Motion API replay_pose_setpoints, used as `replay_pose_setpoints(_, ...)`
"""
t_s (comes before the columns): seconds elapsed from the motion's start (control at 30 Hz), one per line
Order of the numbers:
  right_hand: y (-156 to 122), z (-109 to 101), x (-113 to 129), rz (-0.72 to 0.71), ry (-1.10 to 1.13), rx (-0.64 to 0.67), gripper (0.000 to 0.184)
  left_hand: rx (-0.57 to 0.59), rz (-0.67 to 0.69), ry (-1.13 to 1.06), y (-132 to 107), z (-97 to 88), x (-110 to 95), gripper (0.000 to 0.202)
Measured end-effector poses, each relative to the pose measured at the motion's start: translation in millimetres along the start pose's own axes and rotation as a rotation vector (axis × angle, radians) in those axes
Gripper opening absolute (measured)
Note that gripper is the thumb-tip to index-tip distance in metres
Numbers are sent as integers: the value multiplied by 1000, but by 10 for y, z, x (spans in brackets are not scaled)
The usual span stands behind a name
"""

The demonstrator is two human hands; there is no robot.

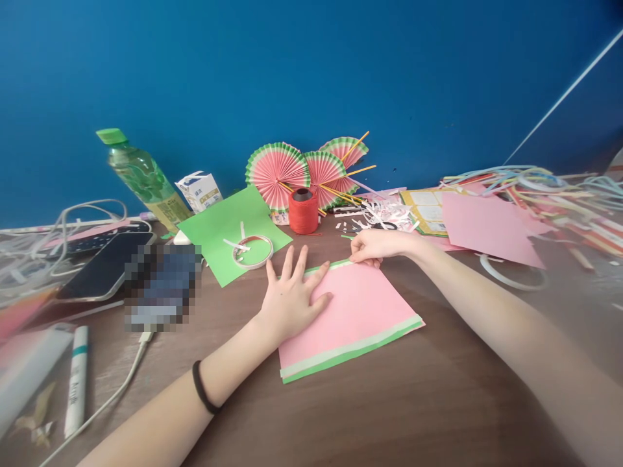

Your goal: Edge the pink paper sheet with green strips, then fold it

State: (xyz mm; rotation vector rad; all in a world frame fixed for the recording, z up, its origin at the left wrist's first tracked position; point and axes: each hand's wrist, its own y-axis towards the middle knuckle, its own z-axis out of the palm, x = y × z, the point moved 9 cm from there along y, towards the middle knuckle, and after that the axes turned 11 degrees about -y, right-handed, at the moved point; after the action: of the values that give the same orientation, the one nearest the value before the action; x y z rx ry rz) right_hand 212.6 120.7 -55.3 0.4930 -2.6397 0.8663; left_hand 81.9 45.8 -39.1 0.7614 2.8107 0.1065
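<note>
A pink sheet of paper (355, 311) lies flat on the brown table, with white and green bands along its near and far edges. Spread flat across its left side is my left hand (292, 295), fingers apart and pressing on the paper. My right hand (372, 248) is at the sheet's far right corner, its fingers pinched together on the far band. What sits between those fingertips is hidden. Beyond my left hand, a roll of double-sided tape (265, 261) rests partly on a green sheet of paper (219, 227).
Folded watermelon-like paper fans (277, 172) stand by the blue wall behind a red thread spool (302, 213). White paper scraps (387, 214) and pink sheets (487, 227) lie right. Leftward are a green bottle (146, 178), a carton (199, 191), phones (107, 266), and a marker (76, 383).
</note>
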Motion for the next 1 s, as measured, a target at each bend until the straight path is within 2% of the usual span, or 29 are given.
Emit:
replay_pose_setpoints(0.1, 0, -11, -3, 10, -40, -6, 14, -20, 152, 16, 0, -16, -119, 52)
replay_pose_setpoints(0.2, -25, -44, -4, 26, -90, -22, 19, 83, 237, -45, 18, 63, -169, 50)
replay_pose_setpoints(0.27, -43, -65, -9, 42, -111, -27, 22, 145, 240, -88, 41, 103, -167, 50)
replay_pose_setpoints(0.33, -52, -79, -17, 59, -116, -30, 23, 159, 223, -116, 72, 106, -159, 50)
replay_pose_setpoints(0.63, -59, -69, -70, 79, -48, 9, 20, 50, 196, -84, 141, 47, -208, 47)
replay_pose_setpoints(0.83, -80, -52, -143, 68, -29, 78, 19, 30, 198, -96, 138, 21, -209, 43)
replay_pose_setpoints(1.0, -67, -46, -155, 59, -32, 87, 20, 62, 220, -177, 143, 98, -225, 44)
